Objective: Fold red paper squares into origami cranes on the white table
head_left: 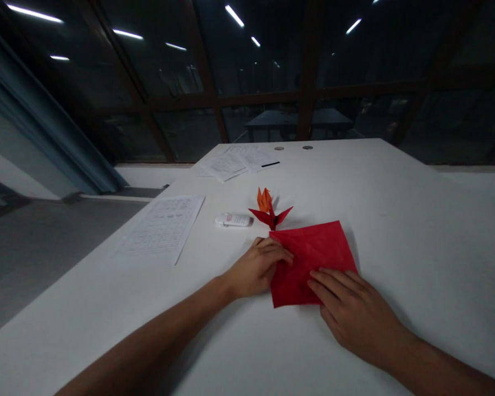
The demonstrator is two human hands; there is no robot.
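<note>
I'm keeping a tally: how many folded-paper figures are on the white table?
2: the orange folded-paper figure and, nearer the camera, the red winged folded-paper figure, just beyond the red paper sheet. Smaller ones could be hidden behind these.

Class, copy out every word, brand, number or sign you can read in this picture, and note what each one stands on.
No text here can be read for certain.
White oblong object: a reddish mark and small grey print, too blurred to read.
Nearer sheet of paper: lines of text, too small to read.
Papers at the far end: faint text, too small to read.
Red sheet: no writing visible.
</note>
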